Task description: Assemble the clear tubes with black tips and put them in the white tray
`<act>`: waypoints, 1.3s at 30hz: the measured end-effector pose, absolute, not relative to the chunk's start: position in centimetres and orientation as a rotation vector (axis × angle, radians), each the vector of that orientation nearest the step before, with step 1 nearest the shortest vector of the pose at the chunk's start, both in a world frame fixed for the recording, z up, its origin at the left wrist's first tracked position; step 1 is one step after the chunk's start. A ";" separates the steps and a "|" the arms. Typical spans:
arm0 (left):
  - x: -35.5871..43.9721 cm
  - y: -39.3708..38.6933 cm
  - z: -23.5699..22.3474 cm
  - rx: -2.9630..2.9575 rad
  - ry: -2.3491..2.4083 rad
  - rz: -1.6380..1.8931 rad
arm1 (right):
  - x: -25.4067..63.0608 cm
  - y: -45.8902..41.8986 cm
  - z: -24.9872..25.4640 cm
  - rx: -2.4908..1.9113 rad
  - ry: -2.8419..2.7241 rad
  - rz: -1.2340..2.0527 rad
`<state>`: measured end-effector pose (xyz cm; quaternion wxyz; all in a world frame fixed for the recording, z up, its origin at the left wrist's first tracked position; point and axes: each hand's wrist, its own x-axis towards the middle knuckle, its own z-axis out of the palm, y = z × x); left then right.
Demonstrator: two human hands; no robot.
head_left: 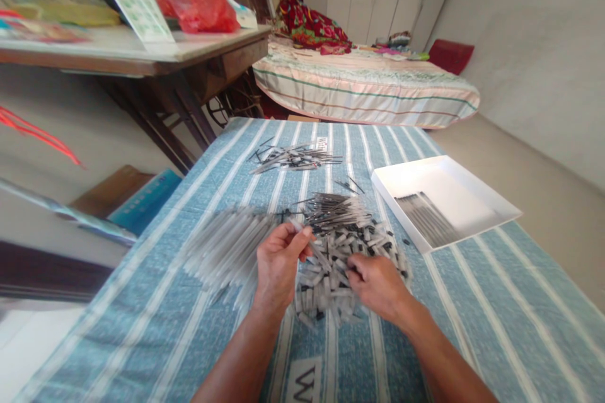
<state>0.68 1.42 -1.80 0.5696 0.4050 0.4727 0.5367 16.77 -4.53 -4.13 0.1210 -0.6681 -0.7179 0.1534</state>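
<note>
My left hand [278,261] is closed in a pinch, thumb against fingers, around a translucent pen barrel [296,225]; only a short part of it shows. It is over the border between a stack of translucent pen barrels [227,245] and a heap of clear and black pen caps [331,293]. At the heap's right side, my right hand [380,286] has its fingertips curled together among the caps. Whatever they grip is hidden. Just beyond the heap lies a bundle of thin dark ink refills [331,209].
A white open box [447,201] with a row of finished-looking pens [425,217] stands at right. Farther back lies a loose pile of dark refills [295,157] on the striped cloth [179,321]. A wooden desk [142,66] borders the left; a bed [368,88] stands behind.
</note>
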 end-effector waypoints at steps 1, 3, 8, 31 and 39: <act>0.7 1.4 -1.8 0.947 1.104 1.268 | 16.9 -4.7 -4.2 -1.889 -2.046 0.503; 0.7 1.4 -1.7 0.942 1.088 1.281 | 17.0 -4.9 -4.3 -1.751 -1.947 0.625; 0.7 1.2 -1.5 0.900 1.056 1.289 | 17.0 -5.4 -4.4 -1.571 -1.772 0.813; 0.6 1.4 -1.7 0.833 1.024 1.340 | 17.4 -5.7 -4.2 -1.495 -1.734 0.875; 0.5 1.5 -1.5 0.809 1.007 1.325 | 17.1 -5.7 -4.3 -1.429 -1.463 0.913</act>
